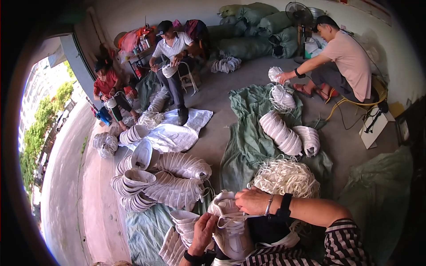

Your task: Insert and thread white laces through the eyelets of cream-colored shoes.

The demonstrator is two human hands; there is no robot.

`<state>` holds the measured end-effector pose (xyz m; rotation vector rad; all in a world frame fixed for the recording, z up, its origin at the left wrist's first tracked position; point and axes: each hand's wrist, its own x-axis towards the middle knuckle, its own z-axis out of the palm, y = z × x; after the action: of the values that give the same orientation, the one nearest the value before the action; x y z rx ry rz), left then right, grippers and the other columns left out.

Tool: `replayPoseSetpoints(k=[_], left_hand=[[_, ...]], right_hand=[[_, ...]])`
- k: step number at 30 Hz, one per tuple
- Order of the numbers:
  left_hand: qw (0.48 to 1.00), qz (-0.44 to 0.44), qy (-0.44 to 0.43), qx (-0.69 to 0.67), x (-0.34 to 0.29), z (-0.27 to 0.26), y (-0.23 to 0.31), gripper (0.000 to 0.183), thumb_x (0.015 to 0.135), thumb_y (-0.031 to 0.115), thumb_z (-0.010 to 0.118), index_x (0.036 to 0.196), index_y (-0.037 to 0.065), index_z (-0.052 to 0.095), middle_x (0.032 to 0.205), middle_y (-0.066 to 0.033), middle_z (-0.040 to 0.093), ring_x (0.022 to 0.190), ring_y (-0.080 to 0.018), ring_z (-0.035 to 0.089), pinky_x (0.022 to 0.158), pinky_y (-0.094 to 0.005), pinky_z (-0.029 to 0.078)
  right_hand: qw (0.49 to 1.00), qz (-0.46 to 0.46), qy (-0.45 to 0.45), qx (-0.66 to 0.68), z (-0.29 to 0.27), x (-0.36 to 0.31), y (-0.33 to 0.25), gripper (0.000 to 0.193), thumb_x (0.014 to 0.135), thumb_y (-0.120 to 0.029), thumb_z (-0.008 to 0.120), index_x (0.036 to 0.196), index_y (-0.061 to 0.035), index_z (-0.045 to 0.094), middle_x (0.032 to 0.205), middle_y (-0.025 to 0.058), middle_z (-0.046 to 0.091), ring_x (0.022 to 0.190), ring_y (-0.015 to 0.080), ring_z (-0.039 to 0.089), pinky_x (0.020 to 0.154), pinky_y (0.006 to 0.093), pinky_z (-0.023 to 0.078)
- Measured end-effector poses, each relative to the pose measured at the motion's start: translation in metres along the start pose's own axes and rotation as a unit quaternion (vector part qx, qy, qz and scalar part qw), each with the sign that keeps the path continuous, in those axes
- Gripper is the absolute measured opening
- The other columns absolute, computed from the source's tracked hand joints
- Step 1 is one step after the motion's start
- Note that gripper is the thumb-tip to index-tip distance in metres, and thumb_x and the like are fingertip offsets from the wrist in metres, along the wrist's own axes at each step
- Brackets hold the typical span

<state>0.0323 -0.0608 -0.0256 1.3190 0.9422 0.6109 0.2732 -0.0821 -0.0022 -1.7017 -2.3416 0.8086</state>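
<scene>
A white shoe upper (234, 241) rests at my lap with its opening pointing away from me. Its front is partly threaded with a white shoelace (233, 217), which loops across the upper toward my right wrist. At the upper's left edge, my left hand (203, 231) pinches the lace, the fingertips partly hidden. My right hand (252, 201) is closed over the far right edge of the upper, its fingers bent around the rim. Just beyond it lies a heap of loose white laces (287, 178). Nested uppers (185, 221) lie beside my left hand.
Stacks of nested white uppers (173, 188) lie ahead on the left. More rolls (280, 133) sit on a green sheet (248, 106). Three people (348, 62) work seated nearby with white uppers. Full green sacks (246, 46) and a fan (298, 13) stand at the back.
</scene>
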Motion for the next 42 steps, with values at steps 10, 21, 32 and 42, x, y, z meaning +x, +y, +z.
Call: replayPoseSetpoints(k=[10,21,32,42], left_hand=[[1.0,0.004,0.003,0.01,-0.005,0.001,-0.003,0.021,0.095,0.021,0.049,0.086,0.003,0.055,0.065,0.003,0.049,0.055,-0.0046,0.042,0.05,-0.0196,0.035],[0.999,0.009,0.005,-0.03,0.001,0.001,0.001,0.02,0.095,0.021,0.048,0.086,0.005,0.055,0.073,0.0056,0.05,0.063,-0.0025,0.041,0.056,-0.0175,0.034],[0.998,-0.009,0.004,-0.066,-0.003,-0.006,-0.008,0.023,0.094,0.024,0.052,0.084,0.004,0.058,0.068,0.0049,0.052,0.055,-0.0035,0.041,0.051,-0.019,0.034],[0.997,-0.027,-0.033,-0.059,0.0,-0.007,-0.002,0.024,0.093,0.023,0.049,0.082,0.004,0.059,0.066,0.005,0.05,0.058,-0.0043,0.042,0.055,-0.0196,0.035]], right_hand=[[0.98,-0.03,0.14,0.136,0.03,0.003,0.01,0.008,0.073,-0.014,0.061,0.073,-0.0063,0.061,0.077,0.0096,0.061,0.081,0.0292,0.059,0.069,0.039,0.047],[0.787,0.088,0.403,0.459,-0.07,0.015,0.031,0.017,0.083,-0.016,0.062,0.082,0.0002,0.057,0.074,0.0049,0.061,0.057,0.0115,0.058,0.053,0.0243,0.046],[0.967,-0.103,0.196,0.127,0.013,-0.037,-0.002,0.017,0.072,-0.011,0.069,0.085,-0.0066,0.06,0.102,0.0079,0.057,0.093,0.0248,0.058,0.079,0.0341,0.048],[0.955,-0.068,0.175,0.23,0.02,-0.039,0.001,0.011,0.071,-0.01,0.069,0.076,-0.0059,0.059,0.116,0.0103,0.054,0.101,0.0273,0.054,0.087,0.0345,0.044]])
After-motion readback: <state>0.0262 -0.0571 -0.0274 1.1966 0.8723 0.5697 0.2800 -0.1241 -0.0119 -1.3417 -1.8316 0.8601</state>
